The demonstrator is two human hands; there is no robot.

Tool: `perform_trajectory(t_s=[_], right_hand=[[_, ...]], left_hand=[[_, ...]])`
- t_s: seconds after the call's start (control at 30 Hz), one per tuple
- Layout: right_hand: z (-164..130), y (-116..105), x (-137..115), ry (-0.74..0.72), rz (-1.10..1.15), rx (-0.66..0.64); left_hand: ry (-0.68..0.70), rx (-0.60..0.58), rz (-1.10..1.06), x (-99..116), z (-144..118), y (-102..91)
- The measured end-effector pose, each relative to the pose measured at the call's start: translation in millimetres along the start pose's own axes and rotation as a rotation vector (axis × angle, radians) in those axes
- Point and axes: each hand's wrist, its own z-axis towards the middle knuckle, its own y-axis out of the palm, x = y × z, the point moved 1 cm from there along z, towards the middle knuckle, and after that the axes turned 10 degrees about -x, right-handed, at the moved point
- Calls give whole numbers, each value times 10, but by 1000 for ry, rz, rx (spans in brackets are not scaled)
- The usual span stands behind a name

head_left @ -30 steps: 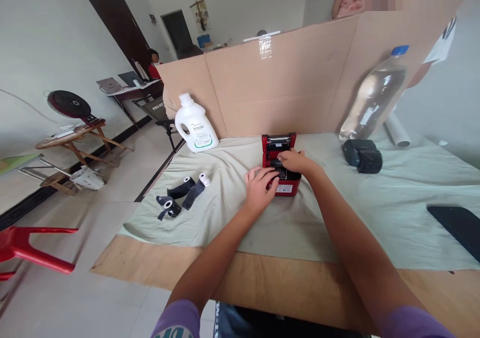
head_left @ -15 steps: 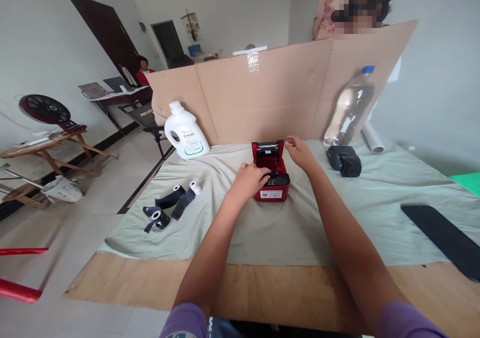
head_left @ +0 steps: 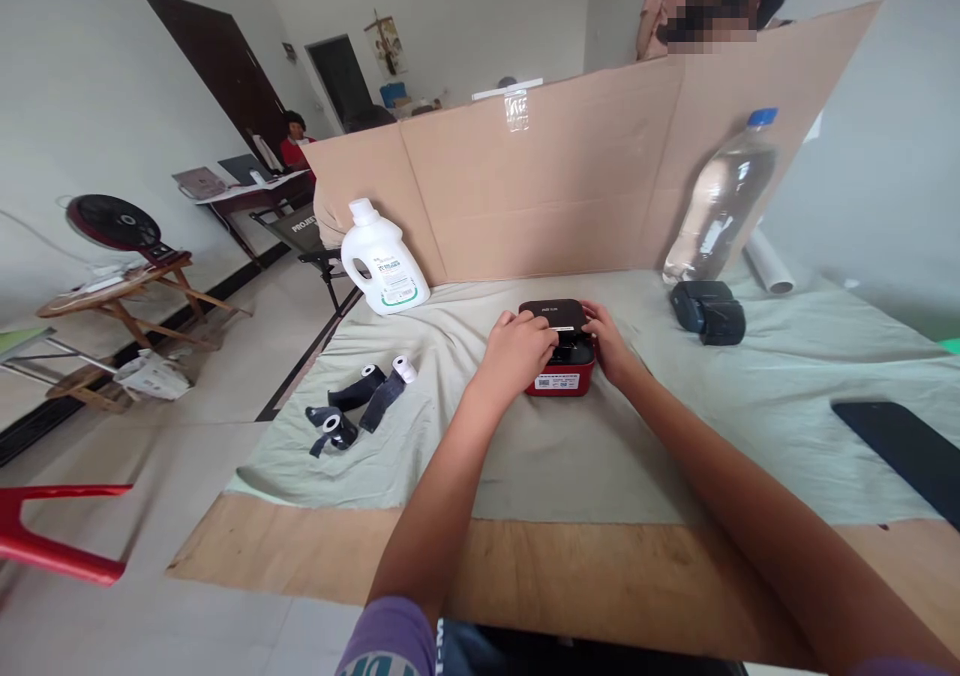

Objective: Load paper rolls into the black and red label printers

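A small red printer point(head_left: 571, 386) with a label on its front stands on the pale green cloth. Its black lid point(head_left: 559, 312) is tipped partly down, leaving a gap above the front of the body. My left hand point(head_left: 516, 351) lies over the lid's left side, fingers curled at its front edge. On the other side, my right hand point(head_left: 609, 344) grips the lid's right edge with bent fingers. The printer's inside is mostly hidden by lid and fingers. To the left lie small rolls with loose dark strips point(head_left: 360, 390).
A white detergent jug point(head_left: 397, 276) and a clear bottle with a blue cap point(head_left: 724, 201) stand before a cardboard screen point(head_left: 540, 186). Right of the printer are a black device point(head_left: 709, 312), a white tube point(head_left: 771, 264) and a dark phone point(head_left: 900, 451). People are behind the screen.
The printer's lid has swung from upright to nearly closed. My right hand has come down with it, and my left hand now covers its left side. The view has shifted slightly.
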Motion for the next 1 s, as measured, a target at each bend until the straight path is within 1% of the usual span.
perform_trajectory(t_s=[0.07, 0.13, 0.17, 0.23, 0.27, 0.3, 0.33, 0.37, 0.4, 0.47, 0.57, 0.63, 0.73, 0.83, 1.0], right_hand=[[-85, -5, 135, 36, 136, 0], [-135, 1, 224, 13, 188, -12], [-149, 3, 255, -9, 185, -22], [-163, 1, 300, -39, 152, -39], [-167, -3, 316, -47, 132, -43], [-171, -8, 328, -54, 116, -44], [-175, -13, 337, -60, 104, -45], [-179, -15, 341, -64, 98, -47], [-182, -15, 342, -67, 99, -49], [-186, -12, 337, -69, 122, -46], [-178, -16, 331, -56, 179, -40], [-164, -34, 336, -34, 191, -46], [-138, -72, 343, -7, 151, -44], [-122, -91, 329, -26, 93, -17], [-156, -77, 303, -67, -12, -5]], left_hand=[[-14, 7, -97, -18, 14, 17], [-66, 80, -299, -98, 45, 103], [-111, 143, -428, -162, 64, 178], [-248, 270, -733, -315, 98, 390], [-332, 305, -912, -390, 111, 517], [-416, 310, -1115, -452, 119, 648], [-476, 289, -1320, -496, 124, 772], [-508, 259, -1510, -520, 124, 877], [-505, 230, -1669, -526, 122, 958], [-438, 199, -1866, -505, 112, 1048], [-362, 183, -1953, -455, 98, 1067], [-374, 185, -1958, -440, 93, 1061], [-421, 205, -1936, -448, 94, 1063], [-455, 209, -1914, -462, 100, 1079], [-439, 238, -1894, -475, 100, 1121]])
